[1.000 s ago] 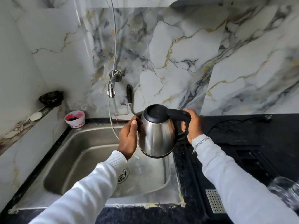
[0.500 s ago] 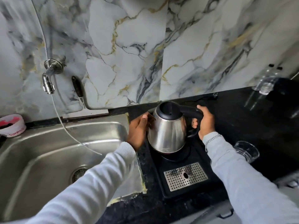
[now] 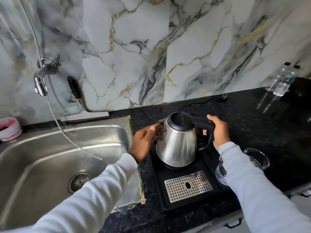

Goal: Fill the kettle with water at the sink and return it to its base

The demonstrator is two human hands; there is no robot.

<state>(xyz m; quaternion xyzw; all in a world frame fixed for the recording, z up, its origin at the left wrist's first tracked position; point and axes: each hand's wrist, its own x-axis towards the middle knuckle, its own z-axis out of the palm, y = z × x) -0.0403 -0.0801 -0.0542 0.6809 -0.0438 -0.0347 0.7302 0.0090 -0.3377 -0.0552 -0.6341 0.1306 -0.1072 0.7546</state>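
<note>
Setting: we look down on a black speckled counter (image 3: 252,125) under a marble-look wall, with a steel sink (image 3: 50,148) at the left and a tap (image 3: 40,81) above it.
Kettle position: the kettle (image 3: 178,145) stands on the black tray (image 3: 190,197) just right of the sink, its bottom on the round base (image 3: 175,166) at the tray's far end — we cannot tell whether it is fully seated.
Kettle direction: its long axis is upright, leaning slightly; the spout points left toward the sink, the handle right.
Kettle look: brushed steel body, wider at the bottom, with a black lid shut on top, a black handle and a small badge low on the front.
Right hand (image 3: 218,132): our fingers are wrapped around the handle.
Left hand (image 3: 144,142): fingers loose and spread, the tips touching the spout side — steadying, not gripping.
Tray front: a perforated steel drip grate (image 3: 188,185).
Right edge: a clear glass (image 3: 257,158) beside our sleeve, and two water bottles (image 3: 282,81) far back.
</note>
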